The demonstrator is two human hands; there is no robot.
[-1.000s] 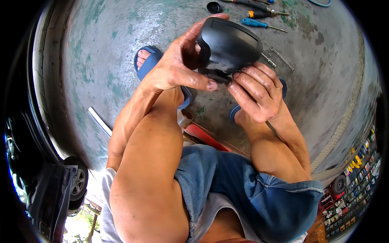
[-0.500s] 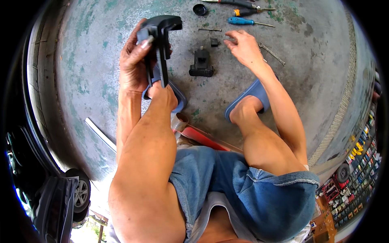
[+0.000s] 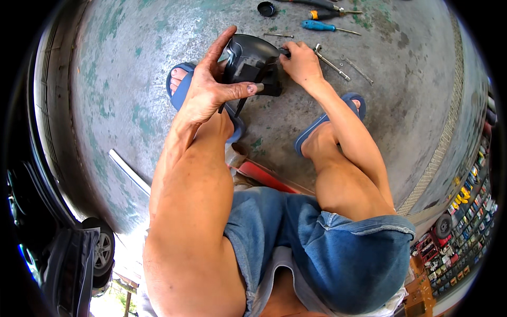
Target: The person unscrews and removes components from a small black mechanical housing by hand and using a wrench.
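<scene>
Mirror housing point(image 3: 252, 62), black plastic, sits over the far concrete floor point(image 3: 132, 95), gripped by the left hand point(image 3: 211, 90). Right hand point(image 3: 300, 62) pinches its right edge. Screwdrivers point(image 3: 322, 25) lie farther off.

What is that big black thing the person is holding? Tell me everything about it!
The black housing is a rounded, dark shell that looks like smooth plastic, with a blocky base below. It is held above the concrete floor, over the sandalled foot. The left hand grips its left side, thumb across the front, and the right hand touches its right edge.
</scene>
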